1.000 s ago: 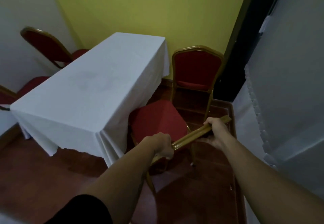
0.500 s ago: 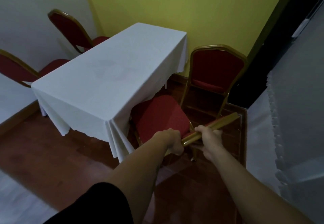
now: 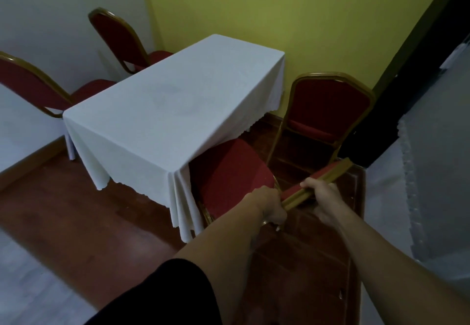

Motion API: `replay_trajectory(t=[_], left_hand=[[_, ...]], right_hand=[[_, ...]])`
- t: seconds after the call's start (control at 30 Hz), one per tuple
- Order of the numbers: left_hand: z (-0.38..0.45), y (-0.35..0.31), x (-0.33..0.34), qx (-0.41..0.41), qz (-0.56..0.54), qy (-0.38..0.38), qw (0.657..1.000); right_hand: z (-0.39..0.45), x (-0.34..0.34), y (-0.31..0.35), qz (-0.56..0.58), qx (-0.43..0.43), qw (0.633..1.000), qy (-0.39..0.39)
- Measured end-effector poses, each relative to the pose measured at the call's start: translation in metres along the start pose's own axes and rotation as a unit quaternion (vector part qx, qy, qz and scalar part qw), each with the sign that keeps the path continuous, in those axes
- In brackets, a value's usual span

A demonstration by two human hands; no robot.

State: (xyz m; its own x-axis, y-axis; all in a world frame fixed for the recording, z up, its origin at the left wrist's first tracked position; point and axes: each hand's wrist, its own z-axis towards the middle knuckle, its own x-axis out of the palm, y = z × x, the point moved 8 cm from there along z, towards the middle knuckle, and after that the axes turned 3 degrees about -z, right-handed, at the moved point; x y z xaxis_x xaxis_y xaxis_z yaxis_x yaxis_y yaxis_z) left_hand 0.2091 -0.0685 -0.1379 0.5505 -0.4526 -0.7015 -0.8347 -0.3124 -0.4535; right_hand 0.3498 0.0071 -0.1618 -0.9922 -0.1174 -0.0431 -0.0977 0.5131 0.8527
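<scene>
Your right hand point(image 3: 323, 197) now grips the rail point(image 3: 333, 173) closer to your left hand point(image 3: 269, 205), so more of its far end shows bare. Your view has swung left, showing more of the chairs point(image 3: 33, 88) there.

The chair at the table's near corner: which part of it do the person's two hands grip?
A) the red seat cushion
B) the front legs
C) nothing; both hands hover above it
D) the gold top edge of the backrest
D: the left hand and the right hand both curl round the gold top edge of the chair, while its red seat sits untouched against the white-clothed table.
</scene>
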Motion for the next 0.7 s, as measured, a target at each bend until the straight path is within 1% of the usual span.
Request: replay_trajectory(t=[0.17,0.3,0.47,0.7], left_hand=[[0.016,0.002,-0.009,-0.019,-0.004,-0.006,1.000],[0.032,-0.011,-0.016,-0.039,-0.022,0.012,0.999],[0.056,-0.032,-0.025,-0.083,-0.059,0.011,0.995],[0.094,-0.054,-0.044,-0.125,-0.094,-0.030,0.987]], right_hand=[[0.023,0.002,0.012,-0.007,-0.009,1.000,0.019],[0.050,-0.003,0.024,-0.033,0.000,0.998,0.052],[0.081,-0.010,0.049,-0.062,-0.004,0.994,0.090],[0.127,-0.011,0.088,-0.090,-0.007,0.986,0.143]])
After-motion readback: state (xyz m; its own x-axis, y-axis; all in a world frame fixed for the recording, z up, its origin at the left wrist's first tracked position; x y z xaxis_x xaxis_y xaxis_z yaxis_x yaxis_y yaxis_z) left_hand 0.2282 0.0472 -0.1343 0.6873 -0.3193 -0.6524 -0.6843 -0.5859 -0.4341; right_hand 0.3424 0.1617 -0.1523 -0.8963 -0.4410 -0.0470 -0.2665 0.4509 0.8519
